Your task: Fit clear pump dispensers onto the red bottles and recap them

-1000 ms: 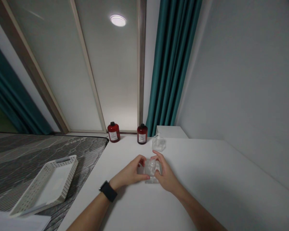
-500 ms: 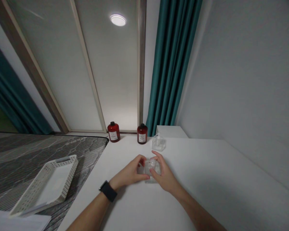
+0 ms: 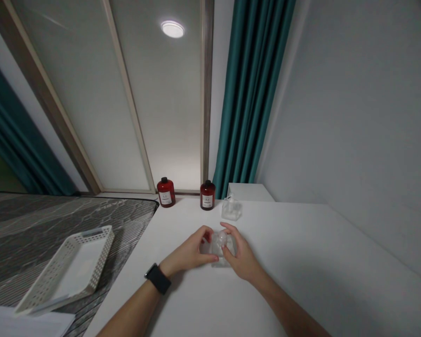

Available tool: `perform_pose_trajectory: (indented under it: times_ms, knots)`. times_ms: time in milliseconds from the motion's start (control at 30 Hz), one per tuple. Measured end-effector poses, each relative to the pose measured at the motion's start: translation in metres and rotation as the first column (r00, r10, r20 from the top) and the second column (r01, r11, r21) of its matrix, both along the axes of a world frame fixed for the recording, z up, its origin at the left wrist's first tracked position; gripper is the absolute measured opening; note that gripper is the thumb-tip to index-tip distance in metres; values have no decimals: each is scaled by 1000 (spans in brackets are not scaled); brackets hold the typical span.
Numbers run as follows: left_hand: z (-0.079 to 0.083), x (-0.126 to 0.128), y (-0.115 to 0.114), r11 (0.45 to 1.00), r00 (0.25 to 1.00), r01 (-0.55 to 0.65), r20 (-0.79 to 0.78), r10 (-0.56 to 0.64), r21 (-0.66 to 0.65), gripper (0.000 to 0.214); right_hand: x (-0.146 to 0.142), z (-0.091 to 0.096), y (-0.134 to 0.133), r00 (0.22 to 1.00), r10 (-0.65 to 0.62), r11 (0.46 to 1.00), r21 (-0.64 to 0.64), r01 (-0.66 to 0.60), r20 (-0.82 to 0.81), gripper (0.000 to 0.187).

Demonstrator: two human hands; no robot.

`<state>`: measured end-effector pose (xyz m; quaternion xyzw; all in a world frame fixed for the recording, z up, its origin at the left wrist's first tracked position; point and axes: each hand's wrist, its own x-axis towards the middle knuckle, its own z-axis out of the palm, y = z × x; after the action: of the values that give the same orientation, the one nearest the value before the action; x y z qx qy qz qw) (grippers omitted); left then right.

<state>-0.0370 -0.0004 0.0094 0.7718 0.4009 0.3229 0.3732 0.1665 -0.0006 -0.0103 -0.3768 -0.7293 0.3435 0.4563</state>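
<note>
A clear glass bottle [image 3: 216,249] with a round ball-shaped stopper [image 3: 222,238] stands on the white table between my hands. My left hand [image 3: 196,248] curves around the bottle's left side, thumb at the front and fingers behind. From the right, my right hand [image 3: 241,252] closes round the bottle's upper part, its thumb and index finger close to the stopper. Whether the stopper sits fully in the neck cannot be made out. Behind them stands a second clear glass bottle [image 3: 231,210] of similar shape, untouched.
Two dark red bottles, one on the left [image 3: 166,193] and one nearer the middle [image 3: 207,195], stand along the table's [image 3: 301,262] back edge. Left of the table, a white perforated basket [image 3: 103,255] rests over a dark striped surface, beside white sheets [image 3: 28,323]. A wall borders the right.
My right thumb and fingers have shifted slightly about the stopper, and more of the ball shows. My left hand stays where it was.
</note>
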Motion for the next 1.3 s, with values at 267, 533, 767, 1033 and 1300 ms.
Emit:
perform_pose_trajectory:
  times_ms: [267, 533, 767, 1033, 1300]
  knots:
    - [0, 0, -1, 1000, 1000, 5, -15, -5, 1, 45, 1, 3, 0, 1000, 4, 997, 76, -5, 21, 44]
    - [0, -1, 0, 1000, 1000, -3, -24, 3, -7, 47, 2, 3, 3, 999, -45, 987, 154, 45, -2, 40]
    - [0, 6, -4, 999, 1000, 9, -4, -9, -33, 48, 6, 3, 4, 993, -110, 973, 199, 118, -51, 40]
    - [2, 7, -5, 999, 1000, 5, -17, -6, -47, 47, 11, 5, 7, 963, -230, 942, 217, 257, -144, 39]
    - [0, 7, -5, 999, 1000, 5, -12, -5, -41, 47, 11, 5, 8, 936, -302, 918, 207, 337, -183, 40]
